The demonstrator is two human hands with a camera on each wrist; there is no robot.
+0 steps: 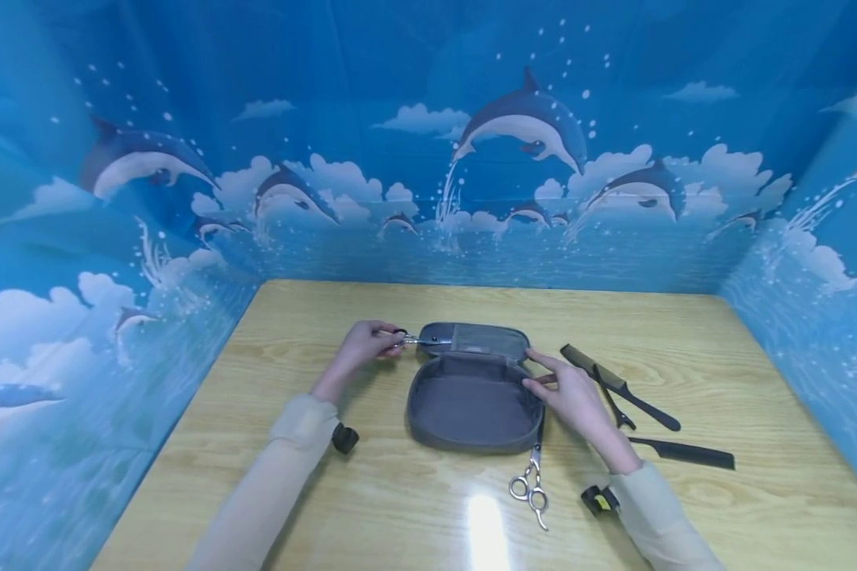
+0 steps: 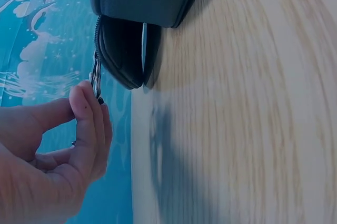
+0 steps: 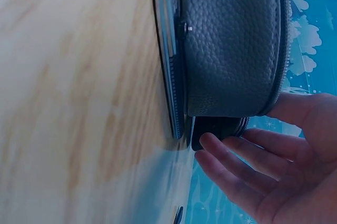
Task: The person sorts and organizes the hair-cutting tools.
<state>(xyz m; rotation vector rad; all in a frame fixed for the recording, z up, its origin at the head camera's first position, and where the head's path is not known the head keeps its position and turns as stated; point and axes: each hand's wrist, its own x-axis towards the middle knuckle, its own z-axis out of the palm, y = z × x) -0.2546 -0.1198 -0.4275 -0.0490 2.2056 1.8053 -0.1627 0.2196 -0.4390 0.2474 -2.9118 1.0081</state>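
A grey zippered case (image 1: 474, 440) lies unzipped on the table, its lid (image 1: 496, 339) folded back. My left hand (image 1: 367, 342) pinches a pair of scissors (image 1: 409, 339) by the finger loops. The blades lie over the left part of the lid's inside; in the left wrist view the scissors (image 2: 95, 74) show partly beside the lid's zipper edge. At the case's right side, my right hand (image 1: 567, 390) touches the rim with its thumb and the lid with its fingertips. Those fingers (image 3: 234, 174) are loosely extended in the right wrist view.
A second pair of scissors (image 1: 536, 476) lies against the case's right front side, loops toward me. Farther right are a wide comb (image 1: 593, 367), a dark clip-like tool (image 1: 612, 404) crossing under it, and a black comb (image 1: 693, 454). Dolphin-printed curtains (image 1: 428, 262) border the table.
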